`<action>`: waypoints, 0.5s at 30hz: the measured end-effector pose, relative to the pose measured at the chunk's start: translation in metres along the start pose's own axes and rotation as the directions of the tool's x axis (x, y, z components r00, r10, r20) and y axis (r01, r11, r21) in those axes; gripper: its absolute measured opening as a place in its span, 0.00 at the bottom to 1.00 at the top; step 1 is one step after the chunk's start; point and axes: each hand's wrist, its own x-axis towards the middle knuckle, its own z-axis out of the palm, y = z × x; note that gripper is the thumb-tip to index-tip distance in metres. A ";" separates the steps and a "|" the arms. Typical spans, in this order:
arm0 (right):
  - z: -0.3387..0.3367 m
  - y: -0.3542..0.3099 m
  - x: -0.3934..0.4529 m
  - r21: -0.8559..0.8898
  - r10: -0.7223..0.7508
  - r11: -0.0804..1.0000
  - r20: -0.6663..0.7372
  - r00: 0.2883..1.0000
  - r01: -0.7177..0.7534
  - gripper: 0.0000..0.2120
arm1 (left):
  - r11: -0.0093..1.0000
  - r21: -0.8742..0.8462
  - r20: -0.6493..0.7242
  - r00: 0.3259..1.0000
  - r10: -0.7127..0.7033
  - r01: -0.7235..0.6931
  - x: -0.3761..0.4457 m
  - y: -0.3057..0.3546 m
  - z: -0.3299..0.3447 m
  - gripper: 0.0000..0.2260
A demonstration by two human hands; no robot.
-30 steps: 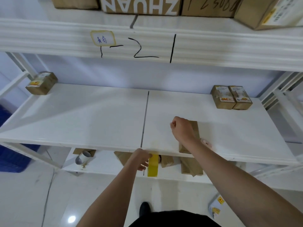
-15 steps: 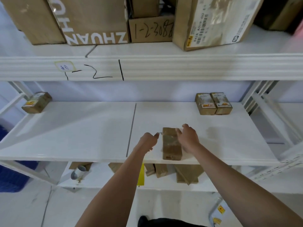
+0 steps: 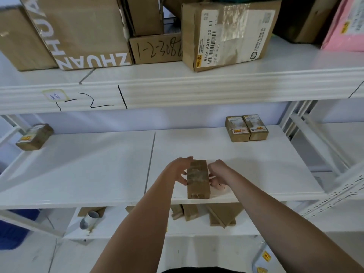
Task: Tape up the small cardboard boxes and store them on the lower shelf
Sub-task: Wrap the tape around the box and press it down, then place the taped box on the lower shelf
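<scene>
1. Small cardboard box [image 3: 198, 179]: a narrow brown box lying lengthwise on the white middle shelf [image 3: 256, 164], its near end at the shelf's front edge, just right of the seam between the two shelf boards. Glossy strips across its top suggest tape is already on it.
2. Left hand [image 3: 180, 170]: set against the box's left long side, fingers reaching along its far corner and thumb at the side; it holds the box rather than hovering.
3. Right hand [image 3: 217, 172]: set against the right long side, fingers curled onto the box edge. The two hands thus clamp the box between them. A pale pinkish object lies under the right wrist; what it is cannot be told.
4. Step in hand, as a judgement: the taping of this box appears finished or nearly so, and the box is being gripped for transfer.
5. Next move, as a judgement: lift the box clear of the front edge, then carry it down and in to the lower shelf [image 3: 197, 229], where other brown boxes [image 3: 189, 212] already lie.
6. Surroundings: a pair of labelled boxes [image 3: 246, 128] at the back right of the same shelf, and one more [image 3: 34, 136] at the far left.
</scene>
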 end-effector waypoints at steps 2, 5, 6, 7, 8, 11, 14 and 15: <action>0.003 0.003 0.000 -0.019 0.022 1.000 0.015 1.000 -0.021 0.06 | 1.000 -0.015 0.002 1.000 0.001 -0.001 0.002 -0.006 -0.002 0.11; 0.007 0.006 0.003 -0.078 -0.031 0.996 0.001 1.000 0.031 0.04 | 0.997 -0.071 -0.057 0.998 -0.018 0.014 0.006 -0.018 -0.005 0.13; 0.008 0.007 0.004 -0.109 -0.049 0.993 -0.006 0.999 0.048 0.04 | 0.996 -0.089 -0.090 0.996 -0.020 0.012 0.007 -0.020 -0.005 0.14; 0.008 0.008 0.003 -0.146 -0.060 0.988 -0.014 0.998 0.057 0.03 | 0.994 -0.107 -0.128 0.992 -0.021 0.007 0.008 -0.022 -0.004 0.15; 0.009 0.009 0.003 -0.177 -0.069 0.982 -0.023 0.997 0.064 0.04 | 0.992 -0.124 -0.166 0.986 -0.024 0.003 0.010 -0.024 -0.002 0.16; 0.009 0.013 0.001 -0.223 -0.097 0.971 -0.034 0.995 0.087 0.05 | 0.981 -0.192 -0.235 0.970 -0.061 0.015 0.016 -0.029 0.002 0.15; 0.008 0.018 0.004 -0.274 -0.109 0.957 -0.038 0.993 0.095 0.05 | 0.936 -0.352 -0.220 0.970 -0.100 0.016 0.017 -0.034 0.002 0.11; 0.008 0.019 0.005 -0.287 -0.116 0.953 -0.045 0.992 0.098 0.05 | 0.917 -0.399 -0.210 0.971 -0.111 0.019 0.016 -0.036 0.002 0.11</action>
